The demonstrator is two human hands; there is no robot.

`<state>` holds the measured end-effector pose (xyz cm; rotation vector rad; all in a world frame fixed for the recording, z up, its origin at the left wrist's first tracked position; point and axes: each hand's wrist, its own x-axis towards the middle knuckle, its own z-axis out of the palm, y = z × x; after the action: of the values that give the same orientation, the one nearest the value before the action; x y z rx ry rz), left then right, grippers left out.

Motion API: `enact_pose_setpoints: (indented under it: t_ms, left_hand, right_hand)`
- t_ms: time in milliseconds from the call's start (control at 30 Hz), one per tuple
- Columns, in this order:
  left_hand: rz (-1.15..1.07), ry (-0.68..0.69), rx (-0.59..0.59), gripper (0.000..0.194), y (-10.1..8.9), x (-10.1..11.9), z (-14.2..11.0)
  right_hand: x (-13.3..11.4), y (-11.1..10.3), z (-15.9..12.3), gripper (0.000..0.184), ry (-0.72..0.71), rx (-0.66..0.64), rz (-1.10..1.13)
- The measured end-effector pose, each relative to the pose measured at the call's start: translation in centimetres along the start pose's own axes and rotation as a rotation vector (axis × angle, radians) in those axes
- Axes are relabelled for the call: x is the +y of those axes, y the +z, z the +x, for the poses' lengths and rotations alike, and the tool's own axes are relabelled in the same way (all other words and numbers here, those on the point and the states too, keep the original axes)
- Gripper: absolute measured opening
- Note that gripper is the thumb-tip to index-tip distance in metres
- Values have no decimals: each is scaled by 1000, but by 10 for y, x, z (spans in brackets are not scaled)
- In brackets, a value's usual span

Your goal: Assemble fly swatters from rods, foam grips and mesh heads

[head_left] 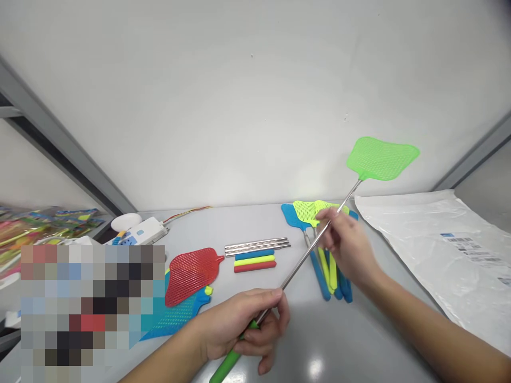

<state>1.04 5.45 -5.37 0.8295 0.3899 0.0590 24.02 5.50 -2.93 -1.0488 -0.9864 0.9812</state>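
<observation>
A green fly swatter [383, 159] with a metal telescopic shaft slants up from lower centre to upper right. My left hand [249, 327] is closed around the shaft where it meets the green handle. Higher up, the fingers of my right hand [345, 239] pinch the same shaft. Behind my right hand lie several blue and yellow swatters [307, 213] with their handles toward me. Left of the shaft are several loose metal rods [257, 246] beside a blue, a yellow and a red handle [255, 266]. A red swatter head [194, 274] rests on a blue one [175, 319].
A white plastic mailing bag [435, 255] covers the right side of the grey table. At the back left are a white power strip [146, 231] and a round white object [126, 222]. Colourful packaged items [51, 226] lie at the far left. The lower left is pixelated.
</observation>
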Motion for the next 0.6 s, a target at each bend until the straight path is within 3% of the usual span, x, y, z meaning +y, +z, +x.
enact_pose_setpoints:
  t_ms: [167,233,500,600]
  left_hand:
    - [-4,22,-19,41,-1,-3,1]
    - [3,12,-28,42,-3,-2,1]
    - [-58,15,-45,39,3,4,0]
    - [-63,7,-45,41,5,5,-2]
  right_hand:
    - [35,29,-40,37,202,-420,-34]
    - [42,33,-48,39,234,-492,-17]
    - [15,26,-39,45,188,-440,-161]
    - [6,21,-30,47,140,-352,-175]
